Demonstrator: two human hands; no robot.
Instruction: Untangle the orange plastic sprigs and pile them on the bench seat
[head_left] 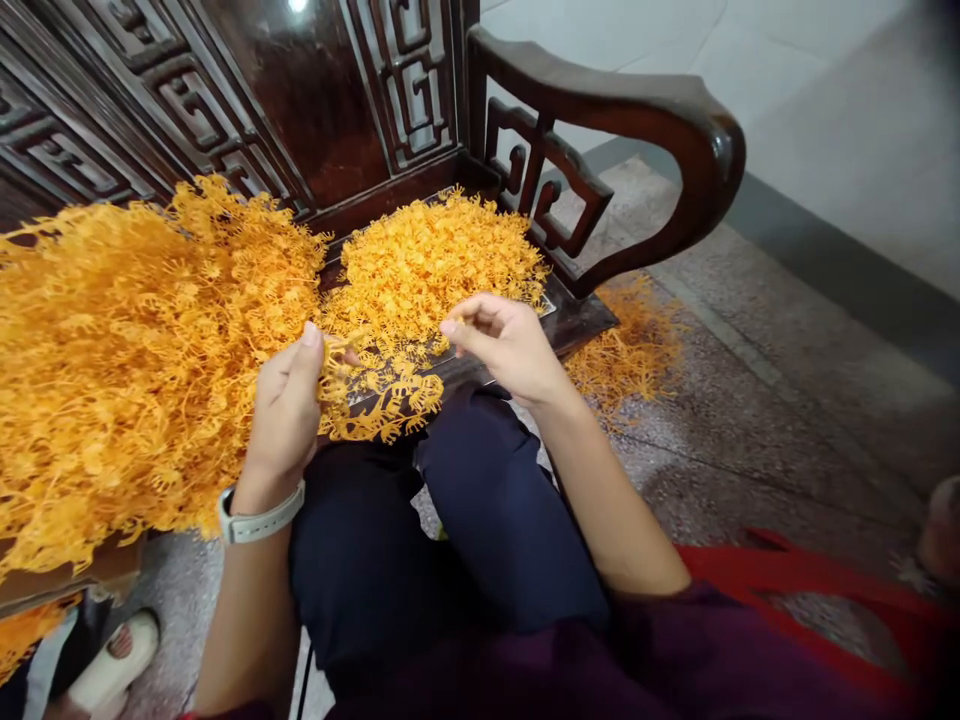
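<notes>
My left hand (289,405) is closed round an orange plastic sprig (382,400) that hangs over my knee, thumb up against it. My right hand (504,340) is curled in a pinch just right of it, fingertips together near the sprig's upper end; what they hold is too small to name. A large heap of the same orange sprigs (127,350) lies to the left. A smaller heap (439,260) rests on the dark wooden chair seat (577,315) just behind my hands.
The carved dark wooden chair has a curved armrest (637,110) at the right. More orange sprigs (634,350) lie on the speckled floor beside it. A red object (810,585) sits at the lower right. A sandalled foot (112,665) shows at the lower left.
</notes>
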